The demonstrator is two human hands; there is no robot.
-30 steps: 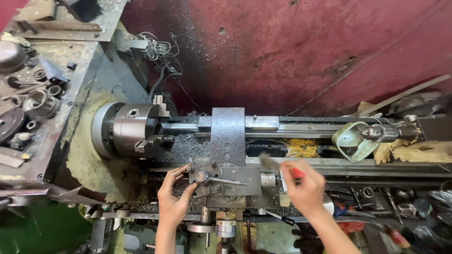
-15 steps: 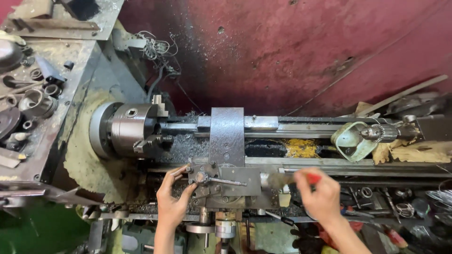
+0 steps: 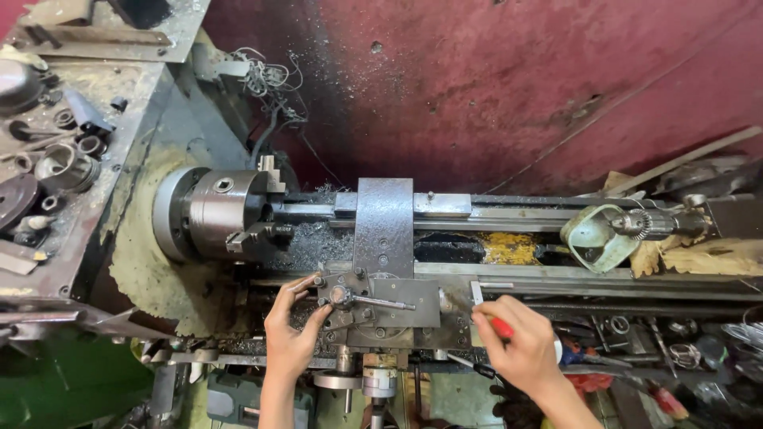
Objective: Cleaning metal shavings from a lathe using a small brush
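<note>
Both my hands at the lathe carriage.

My left hand (image 3: 291,334) has its fingers (image 3: 306,284) curled around the tool post (image 3: 343,298), thumb against its near side; its lever (image 3: 383,303) points away to the right of them. My right hand (image 3: 518,342) is closed on a red-handled tool (image 3: 501,326), pressed to the carriage (image 3: 413,306) edge. The chuck (image 3: 214,213) sits beyond and left of my left fingers, chips (image 3: 311,238) beside it.
</note>
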